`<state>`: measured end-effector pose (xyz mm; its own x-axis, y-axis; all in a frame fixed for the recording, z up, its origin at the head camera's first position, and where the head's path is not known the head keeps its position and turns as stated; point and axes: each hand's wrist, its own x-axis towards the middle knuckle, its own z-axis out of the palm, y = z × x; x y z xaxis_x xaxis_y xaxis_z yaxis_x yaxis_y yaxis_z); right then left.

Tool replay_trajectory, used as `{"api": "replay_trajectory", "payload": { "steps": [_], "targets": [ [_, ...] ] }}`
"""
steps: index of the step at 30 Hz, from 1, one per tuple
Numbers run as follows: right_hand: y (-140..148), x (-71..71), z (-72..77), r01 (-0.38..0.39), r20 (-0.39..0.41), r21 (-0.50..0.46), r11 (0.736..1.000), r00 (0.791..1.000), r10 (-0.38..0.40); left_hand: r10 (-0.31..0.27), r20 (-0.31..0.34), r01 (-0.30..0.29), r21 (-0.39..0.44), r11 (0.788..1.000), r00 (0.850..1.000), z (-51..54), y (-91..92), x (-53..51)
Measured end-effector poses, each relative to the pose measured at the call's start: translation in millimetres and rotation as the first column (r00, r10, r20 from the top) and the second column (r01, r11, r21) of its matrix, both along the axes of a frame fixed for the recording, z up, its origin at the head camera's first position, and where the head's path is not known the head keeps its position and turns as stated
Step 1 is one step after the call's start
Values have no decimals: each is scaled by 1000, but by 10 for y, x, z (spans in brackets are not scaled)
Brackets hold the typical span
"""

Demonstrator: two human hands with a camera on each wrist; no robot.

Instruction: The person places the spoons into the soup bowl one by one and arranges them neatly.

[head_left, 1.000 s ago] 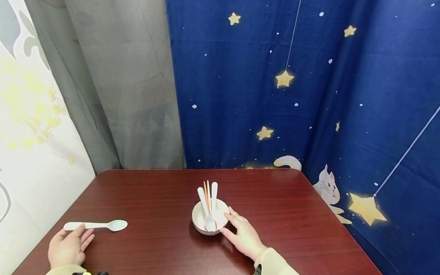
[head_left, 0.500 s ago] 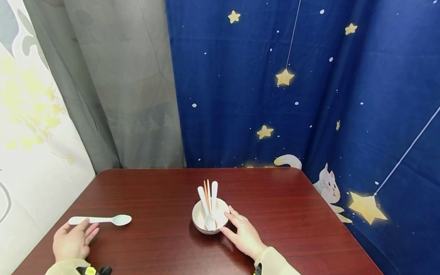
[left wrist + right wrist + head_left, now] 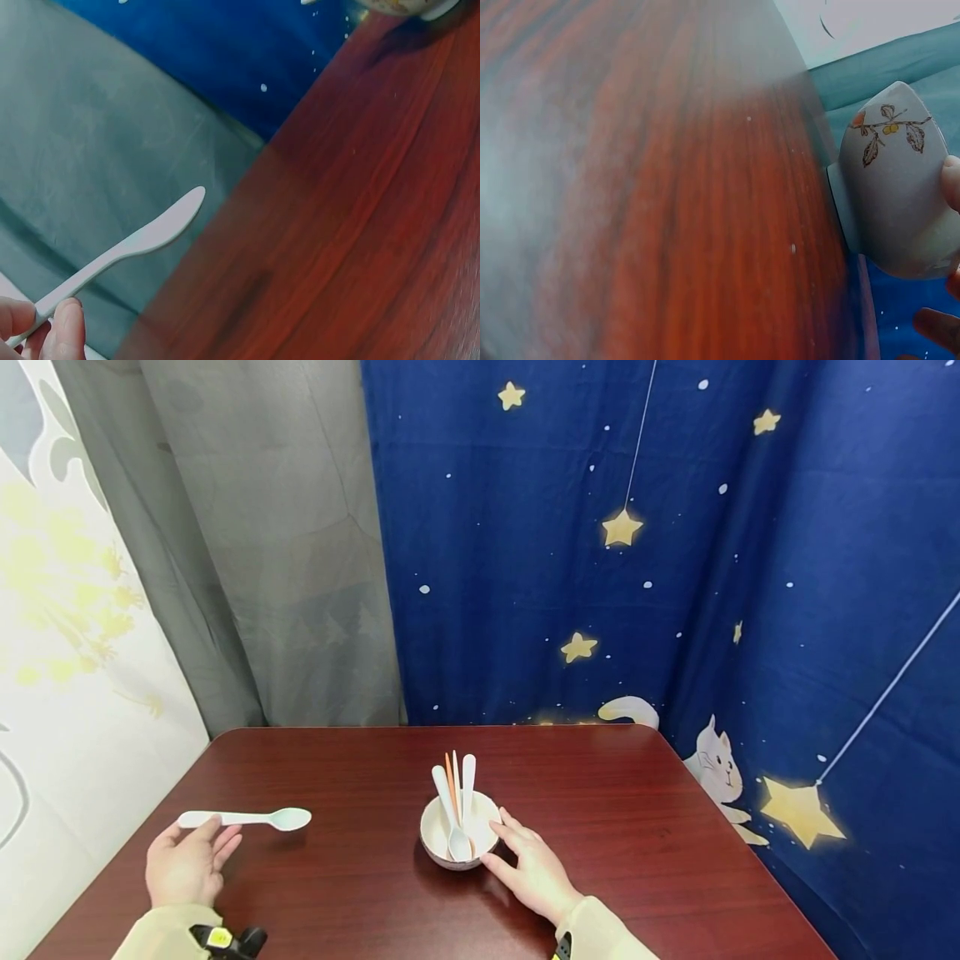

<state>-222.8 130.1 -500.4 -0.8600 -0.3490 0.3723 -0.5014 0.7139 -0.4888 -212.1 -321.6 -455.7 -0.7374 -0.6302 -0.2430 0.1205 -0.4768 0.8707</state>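
In the head view, my left hand (image 3: 183,868) pinches the handle of a pale mint spoon (image 3: 288,819) between thumb and fingers. The spoon is held level over the table's left side, its scoop pointing right. From the left wrist it appears side-on, as a slim pale spoon (image 3: 154,232). A white bowl (image 3: 433,835) stands mid-table; a leaf-and-berry pattern marks the outside of the bowl (image 3: 892,180) in the right wrist view. Holding the bowl's right rim is my right hand (image 3: 534,872), thumb at the near side. A white spoon (image 3: 459,843) leans inside it.
Also leaning in the bowl are a white handle (image 3: 468,777), a thin orange stick (image 3: 450,777) and a thin pale one. The reddish-brown table (image 3: 352,893) reaches back to a grey curtain (image 3: 300,610) and a blue star-patterned curtain (image 3: 510,568).
My left hand has moved right and farther from me, carrying the spoon with it. My right hand and the bowl have stayed in place.
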Motion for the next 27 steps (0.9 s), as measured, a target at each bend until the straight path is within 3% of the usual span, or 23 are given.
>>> {"api": "replay_trajectory", "payload": {
  "steps": [10,18,27],
  "targets": [
    [0,-1,-3,1,-9,-2,1000,1000,-1,0,-56,-1,-18,1000,998,97,215,-60],
    [-3,10,2,1,1,-2,1000,1000,-1,-38,-19,37,-54,998,999,163,333,-91],
    [-8,18,27,-2,-1,-6,1000,1000,2,-55,-35,54,-33,998,998,255,486,-111]
  ]
}}
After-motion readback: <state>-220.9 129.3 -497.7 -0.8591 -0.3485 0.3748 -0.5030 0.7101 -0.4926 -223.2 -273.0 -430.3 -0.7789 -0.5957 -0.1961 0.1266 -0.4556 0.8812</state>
